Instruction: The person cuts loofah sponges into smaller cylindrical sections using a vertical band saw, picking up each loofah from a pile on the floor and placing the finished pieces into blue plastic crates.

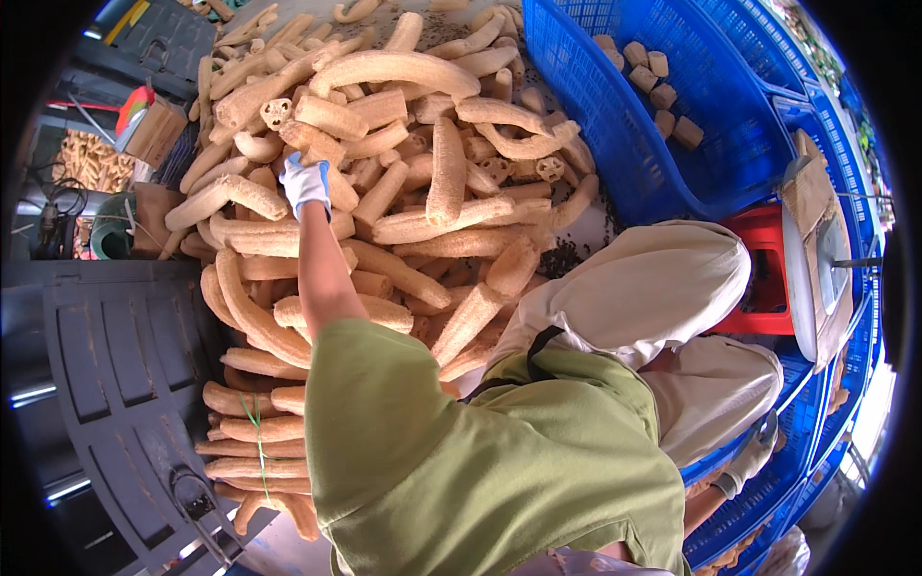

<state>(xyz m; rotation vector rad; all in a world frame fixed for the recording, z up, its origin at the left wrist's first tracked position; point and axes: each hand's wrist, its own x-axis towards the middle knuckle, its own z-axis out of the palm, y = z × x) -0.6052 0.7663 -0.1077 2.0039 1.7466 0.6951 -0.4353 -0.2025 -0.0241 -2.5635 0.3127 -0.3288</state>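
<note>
My left hand (307, 184), in a white and blue glove, reaches out over a large heap of dried loofahs (394, 69). Its fingers are closed against a tan loofah (315, 142) in the upper left of the heap, and the glove hides part of the contact. Far to the lower right, my right hand (751, 459) is in a pale glove beside my knee, over the blue crates. Its fingers are curled round something with a shiny grey part, too small to make out.
Blue plastic crates (615, 144) line the right side; one holds several cut loofah pieces (663, 94). A red stool (764, 278) stands by my knee, next to a board (816, 250). At left are a grey panel (120, 355) and a bundle of loofahs tied with green string (257, 432).
</note>
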